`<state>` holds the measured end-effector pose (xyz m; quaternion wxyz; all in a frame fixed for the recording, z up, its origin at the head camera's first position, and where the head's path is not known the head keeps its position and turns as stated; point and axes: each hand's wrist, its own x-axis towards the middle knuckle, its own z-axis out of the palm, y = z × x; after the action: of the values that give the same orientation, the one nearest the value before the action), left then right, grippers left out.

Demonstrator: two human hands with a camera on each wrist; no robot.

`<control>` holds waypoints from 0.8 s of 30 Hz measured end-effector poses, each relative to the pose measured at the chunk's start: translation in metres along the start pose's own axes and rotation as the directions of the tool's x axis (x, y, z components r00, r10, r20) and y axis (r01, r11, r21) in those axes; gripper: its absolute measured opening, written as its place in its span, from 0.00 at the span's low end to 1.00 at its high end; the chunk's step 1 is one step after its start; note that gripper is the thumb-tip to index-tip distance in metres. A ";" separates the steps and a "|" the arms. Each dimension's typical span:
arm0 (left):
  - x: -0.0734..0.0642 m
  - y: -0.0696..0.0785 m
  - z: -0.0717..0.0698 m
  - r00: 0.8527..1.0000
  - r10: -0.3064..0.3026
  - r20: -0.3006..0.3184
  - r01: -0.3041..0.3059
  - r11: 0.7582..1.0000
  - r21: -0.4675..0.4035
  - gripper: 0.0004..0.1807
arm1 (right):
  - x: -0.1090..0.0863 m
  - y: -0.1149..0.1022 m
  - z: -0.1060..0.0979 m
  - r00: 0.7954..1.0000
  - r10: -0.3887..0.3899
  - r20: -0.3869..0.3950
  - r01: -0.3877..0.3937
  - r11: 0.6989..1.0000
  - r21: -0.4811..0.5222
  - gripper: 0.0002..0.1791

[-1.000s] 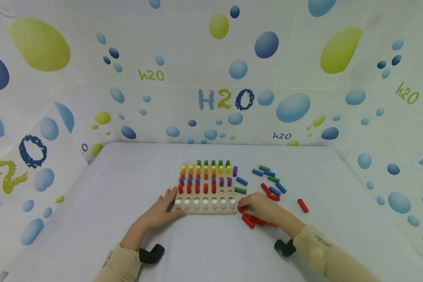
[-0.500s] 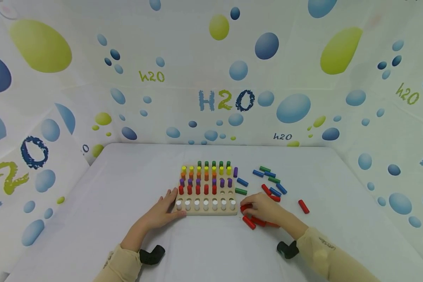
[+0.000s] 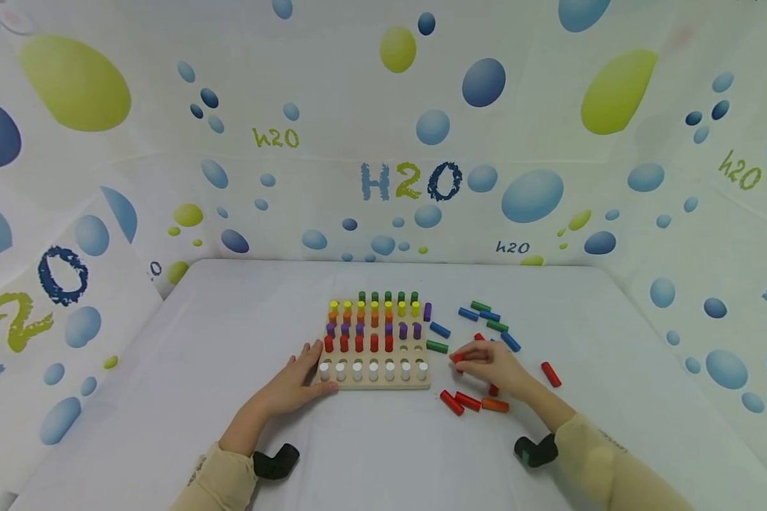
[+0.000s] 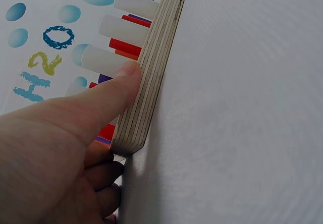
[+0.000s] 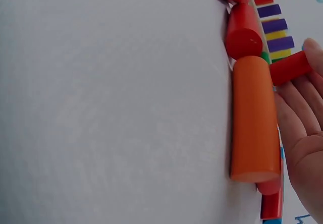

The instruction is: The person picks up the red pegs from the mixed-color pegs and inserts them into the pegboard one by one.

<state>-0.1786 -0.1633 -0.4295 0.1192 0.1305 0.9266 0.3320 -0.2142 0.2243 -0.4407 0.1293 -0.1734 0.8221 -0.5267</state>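
Red peg (image 3: 457, 358) is pinched between the thumb and fingers of the right hand (image 3: 497, 367) in the head view, just right of the wooden pegboard (image 3: 383, 386) and apart from it. Left hand (image 3: 287, 383) has hold of the board's near left corner on the white worktop (image 3: 383, 454), so the hands are well apart with the board between them. Left wrist cam: thumb on the layered front edge, other fingers round the side. Right wrist cam: same red peg poking out past the thumb, orange peg (image 5: 255, 118) lying near that hand
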 end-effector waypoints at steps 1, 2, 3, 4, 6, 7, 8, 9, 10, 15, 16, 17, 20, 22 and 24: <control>0.000 0.000 0.000 1.000 -0.002 -0.001 0.002 1.000 0.000 0.53 | -0.001 0.000 -0.002 1.000 0.024 -0.013 -0.024 0.999 0.025 0.19; 0.000 0.000 0.000 1.000 0.001 -0.001 -0.001 1.000 0.000 0.52 | -0.001 0.000 -0.003 0.998 0.050 -0.025 -0.048 0.997 0.052 0.20; 0.000 0.000 0.000 1.000 0.002 -0.002 -0.002 1.000 0.001 0.52 | -0.002 0.000 -0.004 0.997 0.066 -0.035 -0.064 0.995 0.071 0.20; 0.000 0.001 0.000 1.000 0.004 -0.003 -0.004 1.000 0.001 0.52 | -0.003 -0.001 -0.005 0.995 0.085 -0.044 -0.081 0.993 0.092 0.21; 0.000 0.001 0.000 1.000 0.001 -0.004 -0.001 1.000 0.001 0.52 | -0.004 -0.003 -0.007 0.993 0.105 -0.055 -0.098 0.988 0.120 0.21; 0.000 0.002 0.000 1.000 -0.001 -0.004 0.001 1.000 0.003 0.52 | -0.004 -0.003 -0.008 0.992 0.112 -0.058 -0.103 0.986 0.131 0.21; 0.000 0.002 0.000 1.000 -0.003 -0.003 0.003 1.000 0.004 0.52 | -0.004 -0.004 -0.008 0.992 0.113 -0.061 -0.104 0.985 0.138 0.21; 0.000 0.002 0.000 1.000 -0.005 -0.002 0.005 1.000 0.003 0.52 | -0.004 -0.004 -0.009 0.992 0.110 -0.061 -0.101 0.985 0.139 0.21; 0.000 0.002 -0.001 1.000 -0.007 -0.001 0.007 1.000 0.003 0.52 | -0.004 -0.005 -0.009 0.992 0.110 -0.061 -0.100 0.984 0.148 0.20; 0.000 0.002 -0.001 1.000 -0.006 -0.001 0.006 1.000 0.004 0.52 | -0.001 -0.006 -0.007 0.991 0.107 -0.076 -0.094 0.983 0.156 0.21; -0.001 0.002 -0.001 1.000 -0.008 0.000 0.008 1.000 0.004 0.52 | 0.000 -0.006 -0.007 0.991 0.107 -0.079 -0.094 0.983 0.155 0.21; -0.001 0.002 -0.001 1.000 -0.005 -0.001 0.005 1.000 0.006 0.52 | 0.001 -0.006 -0.006 0.992 0.101 -0.080 -0.088 0.985 0.149 0.21; -0.001 0.001 -0.001 1.000 -0.011 0.004 0.011 1.000 0.008 0.52 | 0.005 -0.008 -0.004 0.994 0.082 -0.074 -0.070 0.985 0.156 0.20; -0.001 0.002 -0.001 1.000 -0.011 0.005 0.011 1.000 0.006 0.52 | 0.008 -0.010 -0.003 0.995 0.068 -0.067 -0.056 0.986 0.158 0.20; -0.001 0.002 -0.001 1.000 -0.008 0.004 0.008 1.000 0.005 0.52 | 0.011 -0.013 -0.001 0.995 0.066 -0.071 -0.053 0.985 0.163 0.20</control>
<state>-0.1779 -0.1627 -0.4274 0.1219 0.1279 0.9276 0.3291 -0.2229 0.2160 -0.4288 0.1272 -0.1176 0.7861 -0.5934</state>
